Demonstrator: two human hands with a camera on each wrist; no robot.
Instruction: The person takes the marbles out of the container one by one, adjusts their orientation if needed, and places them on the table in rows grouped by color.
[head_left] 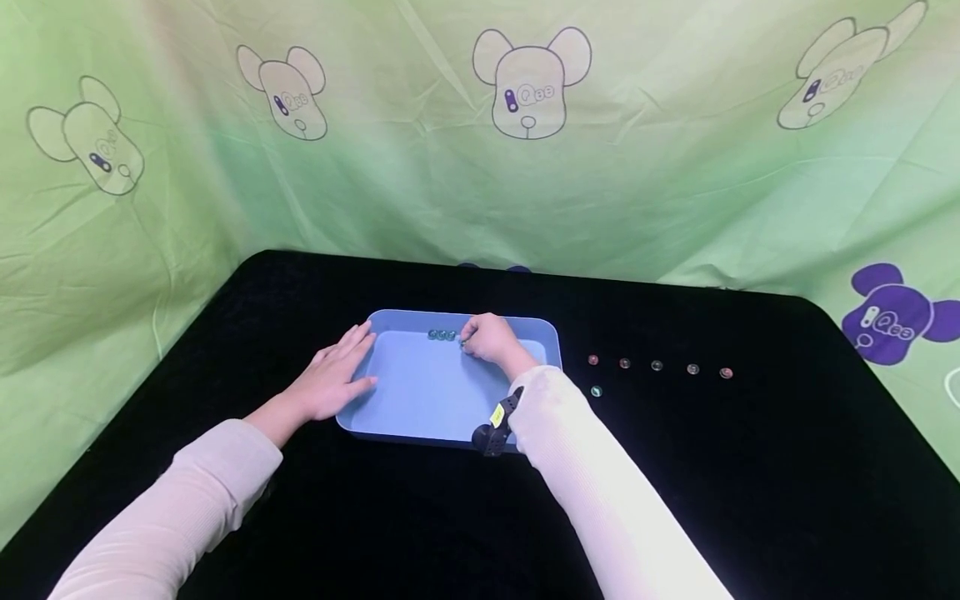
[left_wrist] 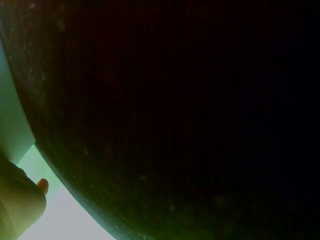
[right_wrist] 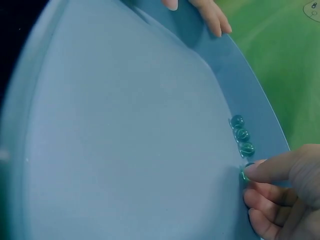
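With your right hand (head_left: 491, 337), you pinch 1 round, green glass marble (right_wrist: 245, 174) between thumb and fingers, low inside the shallow, blue, rectangular tray (head_left: 427, 400); the digits hide part of it, so whether it rests on the tray's floor cannot be told. Your left hand (head_left: 330, 385) grips nothing: its extended fingers lie over the tray's left rim. The step in hand appears to be adding to the row of 3 green glass marbles (right_wrist: 242, 134) at the foot of the far wall. To do it well, keep your left hand light on the rim, bring the marble gently into line, and part your fingers without a push, since a round piece may roll or nudge its neighbours. Relative to the grip, the held marble sits at your fingertips, just beyond the row's right end, with the 3 others to its left. Well apart, right of the tray, 5 small, round, glassy pieces (head_left: 657, 365) form a line on the black tabletop (head_left: 375, 517), with 1 blue-green marble (head_left: 596, 391) nearer you.
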